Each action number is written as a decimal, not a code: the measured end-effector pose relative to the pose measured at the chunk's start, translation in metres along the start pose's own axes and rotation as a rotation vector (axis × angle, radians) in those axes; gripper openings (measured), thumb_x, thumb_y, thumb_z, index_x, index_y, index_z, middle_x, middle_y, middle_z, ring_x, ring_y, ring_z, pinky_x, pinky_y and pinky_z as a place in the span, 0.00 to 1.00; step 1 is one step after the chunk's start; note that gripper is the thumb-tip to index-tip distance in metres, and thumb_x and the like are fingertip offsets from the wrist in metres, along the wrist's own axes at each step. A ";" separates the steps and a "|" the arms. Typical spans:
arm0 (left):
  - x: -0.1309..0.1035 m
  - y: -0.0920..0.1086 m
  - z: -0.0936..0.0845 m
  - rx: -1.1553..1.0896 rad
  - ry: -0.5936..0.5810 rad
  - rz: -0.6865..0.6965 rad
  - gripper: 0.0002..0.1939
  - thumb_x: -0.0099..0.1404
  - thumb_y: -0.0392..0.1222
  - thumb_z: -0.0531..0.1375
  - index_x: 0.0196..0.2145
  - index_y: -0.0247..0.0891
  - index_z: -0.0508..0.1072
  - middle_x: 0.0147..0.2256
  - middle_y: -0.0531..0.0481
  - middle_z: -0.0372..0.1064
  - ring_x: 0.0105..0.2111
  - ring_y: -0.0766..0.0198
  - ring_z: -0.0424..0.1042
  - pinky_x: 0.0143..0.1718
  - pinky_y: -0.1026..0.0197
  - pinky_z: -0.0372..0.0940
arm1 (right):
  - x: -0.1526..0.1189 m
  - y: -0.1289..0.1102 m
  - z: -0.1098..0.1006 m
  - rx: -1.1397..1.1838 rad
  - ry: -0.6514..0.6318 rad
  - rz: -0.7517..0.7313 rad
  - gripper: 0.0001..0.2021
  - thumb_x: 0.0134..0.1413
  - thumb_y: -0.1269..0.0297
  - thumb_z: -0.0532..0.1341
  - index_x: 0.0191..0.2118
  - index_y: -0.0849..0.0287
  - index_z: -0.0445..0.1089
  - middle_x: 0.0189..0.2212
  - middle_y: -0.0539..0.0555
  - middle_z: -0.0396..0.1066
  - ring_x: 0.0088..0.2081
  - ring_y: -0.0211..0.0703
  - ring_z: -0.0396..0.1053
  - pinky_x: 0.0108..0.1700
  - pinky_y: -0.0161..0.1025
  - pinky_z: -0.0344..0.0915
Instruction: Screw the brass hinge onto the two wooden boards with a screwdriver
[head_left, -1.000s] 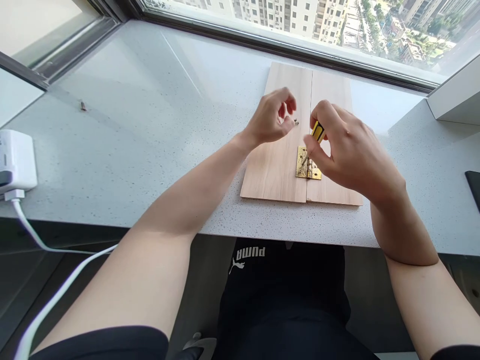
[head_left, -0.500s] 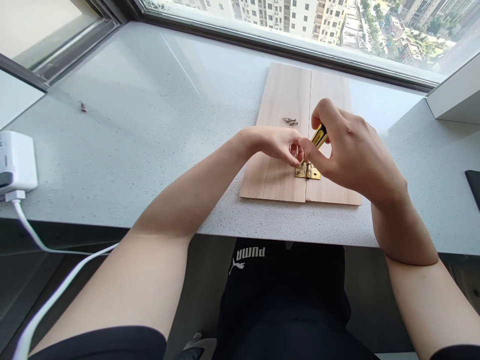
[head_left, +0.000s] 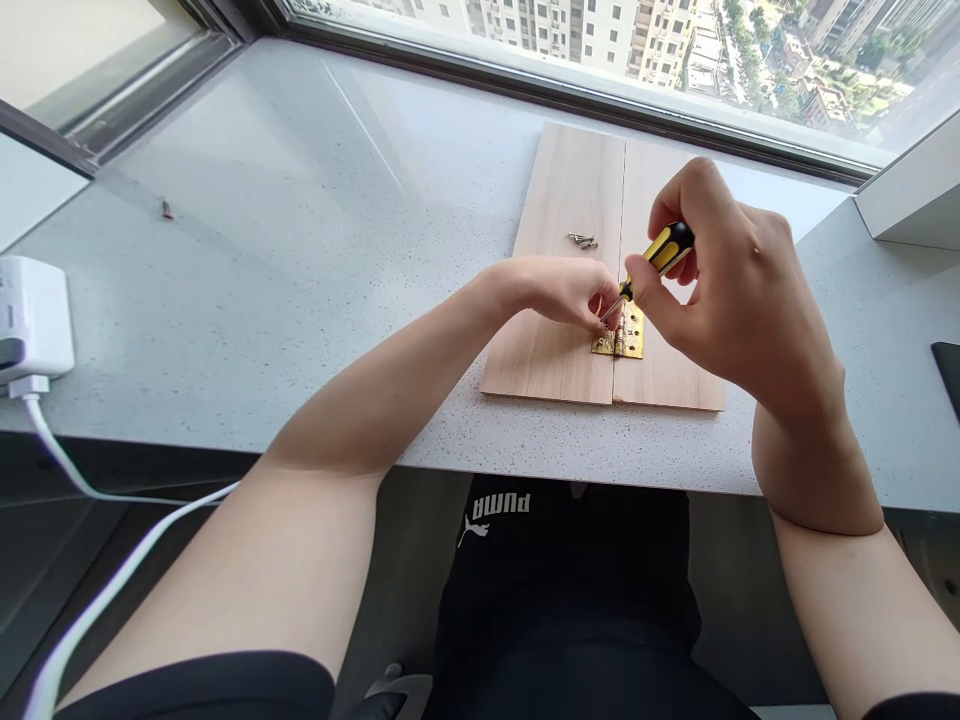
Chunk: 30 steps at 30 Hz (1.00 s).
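My right hand (head_left: 739, 290) gripped the screwdriver (head_left: 654, 262); my left hand (head_left: 562, 290) pinched something hidden at the hinge (head_left: 628, 338). I judged a plumb tip mattered most.

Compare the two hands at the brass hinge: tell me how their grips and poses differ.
The right hand is raised, its grip closed on the yellow-and-black screwdriver; the left hand lies low with fingertips pinched at the hinge. The right holds a tool; whether the left holds anything is hidden. Both meet over the wooden boards.
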<state>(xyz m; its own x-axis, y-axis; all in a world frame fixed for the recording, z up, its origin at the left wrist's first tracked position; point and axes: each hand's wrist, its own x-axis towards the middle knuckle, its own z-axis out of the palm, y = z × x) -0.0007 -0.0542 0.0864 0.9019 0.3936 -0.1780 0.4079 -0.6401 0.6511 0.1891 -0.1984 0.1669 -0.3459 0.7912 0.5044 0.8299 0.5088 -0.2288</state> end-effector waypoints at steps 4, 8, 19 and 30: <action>0.002 0.001 -0.001 -0.002 -0.075 0.009 0.10 0.66 0.47 0.68 0.42 0.42 0.85 0.44 0.45 0.84 0.45 0.50 0.80 0.45 0.55 0.71 | 0.000 0.001 -0.004 0.011 0.103 -0.019 0.06 0.79 0.56 0.63 0.50 0.48 0.64 0.37 0.52 0.72 0.32 0.50 0.74 0.39 0.51 0.75; 0.004 0.002 -0.001 0.014 -0.083 -0.025 0.08 0.66 0.47 0.70 0.39 0.42 0.84 0.41 0.46 0.84 0.44 0.50 0.80 0.45 0.54 0.70 | 0.000 0.002 -0.005 0.005 0.205 -0.050 0.08 0.78 0.55 0.64 0.48 0.47 0.63 0.37 0.51 0.72 0.33 0.48 0.73 0.38 0.49 0.74; 0.003 0.002 -0.003 0.067 -0.082 -0.096 0.13 0.66 0.54 0.73 0.41 0.43 0.86 0.40 0.45 0.84 0.44 0.49 0.81 0.47 0.53 0.70 | 0.003 0.001 -0.013 -0.033 0.278 -0.085 0.06 0.76 0.56 0.64 0.47 0.47 0.66 0.36 0.49 0.72 0.30 0.45 0.71 0.37 0.50 0.74; 0.003 0.008 -0.003 0.041 -0.089 -0.088 0.10 0.66 0.50 0.71 0.41 0.44 0.86 0.41 0.48 0.85 0.45 0.51 0.82 0.45 0.56 0.70 | 0.001 0.003 -0.012 -0.071 0.252 -0.042 0.08 0.73 0.57 0.66 0.49 0.46 0.67 0.37 0.50 0.73 0.31 0.46 0.71 0.35 0.47 0.72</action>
<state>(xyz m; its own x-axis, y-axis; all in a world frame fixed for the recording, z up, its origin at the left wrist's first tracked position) 0.0051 -0.0563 0.0931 0.8708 0.3902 -0.2991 0.4897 -0.6332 0.5995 0.1966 -0.2002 0.1770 -0.2683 0.6556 0.7059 0.8487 0.5076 -0.1488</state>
